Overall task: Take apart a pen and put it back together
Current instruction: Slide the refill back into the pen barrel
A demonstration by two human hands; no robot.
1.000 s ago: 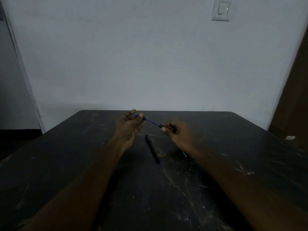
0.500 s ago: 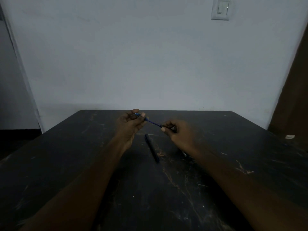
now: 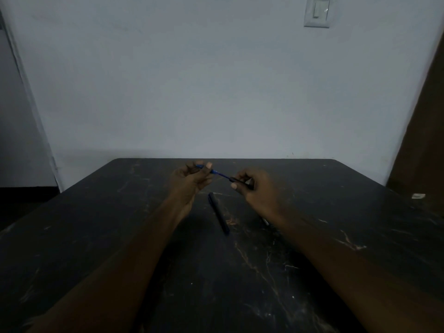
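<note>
My left hand (image 3: 189, 180) pinches the far end of a thin blue refill (image 3: 219, 174) above the dark table (image 3: 120, 236). My right hand (image 3: 258, 188) grips a short black pen piece (image 3: 237, 180) at the refill's other end; the refill runs into it. The two hands are held close together over the far middle of the table. A black pen barrel (image 3: 219, 213) lies loose on the table just below and between the hands, slanted toward me. A small pale bit (image 3: 265, 221) shows beside my right wrist, too dim to identify.
The table is scratched and dark, with its far edge against a white wall. A small white object (image 3: 418, 195) lies at the table's right edge. A brown door stands at right. A light switch (image 3: 317, 12) sits high on the wall.
The hands have drawn slightly closer together, and less of the blue refill shows between them. The black barrel on the table has not moved.
</note>
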